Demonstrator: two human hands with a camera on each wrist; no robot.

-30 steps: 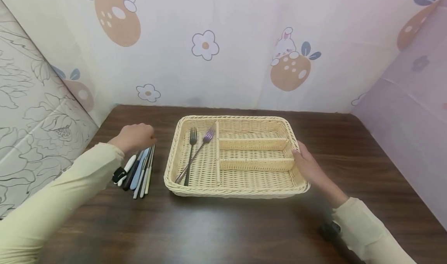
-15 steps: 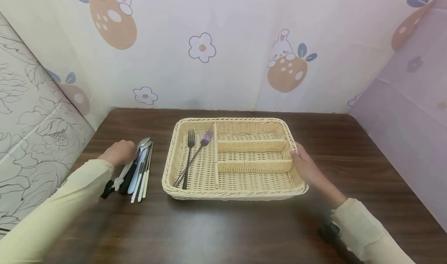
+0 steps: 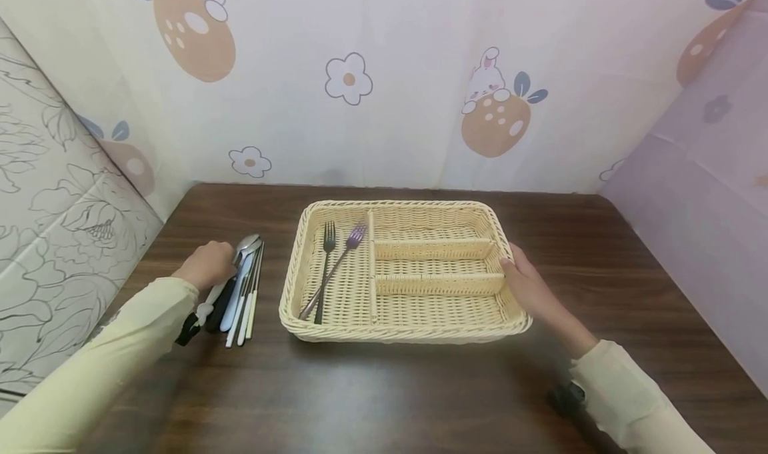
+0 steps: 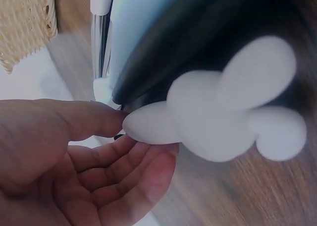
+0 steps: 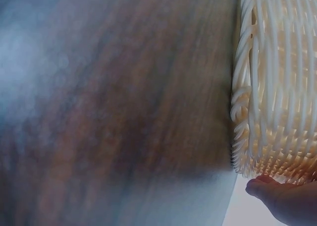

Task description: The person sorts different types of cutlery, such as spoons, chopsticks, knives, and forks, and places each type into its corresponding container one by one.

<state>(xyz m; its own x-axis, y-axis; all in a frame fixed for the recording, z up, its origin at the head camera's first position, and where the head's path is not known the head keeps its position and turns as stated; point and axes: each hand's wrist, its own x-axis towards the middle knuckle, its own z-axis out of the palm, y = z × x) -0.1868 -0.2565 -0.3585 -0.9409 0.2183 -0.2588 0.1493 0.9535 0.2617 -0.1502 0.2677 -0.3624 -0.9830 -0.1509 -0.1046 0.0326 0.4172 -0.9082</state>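
At the left of the head view, my left hand (image 3: pixel 210 265) is over a bunch of cutlery. In the left wrist view its thumb and fingers pinch the neck of a utensil with a white, rabbit-shaped handle (image 4: pixel 213 117); the hand hides that utensil's working end. Beside it lie a black handle (image 3: pixel 221 305), a blue handle (image 3: pixel 231 313), spoon heads (image 3: pixel 247 243) and several slim pale-handled pieces (image 3: pixel 247 317). My right hand (image 3: pixel 531 282) grips the right rim of a divided wicker basket (image 3: pixel 396 334), thumb over the edge.
A black fork (image 3: pixel 326 267) and a purple fork (image 3: pixel 342 264) lie crossed in the basket's left compartment. Woven dividers (image 3: pixel 438 284) split its right side. The dark wooden table (image 3: pixel 372 401) ends at a patterned wall covering (image 3: pixel 408 141) behind.
My left hand has come down and left from above the cutlery to the rabbit-handled utensil, uncovering the spoon heads. It has barely moved in the last half second. My right hand keeps its grip.
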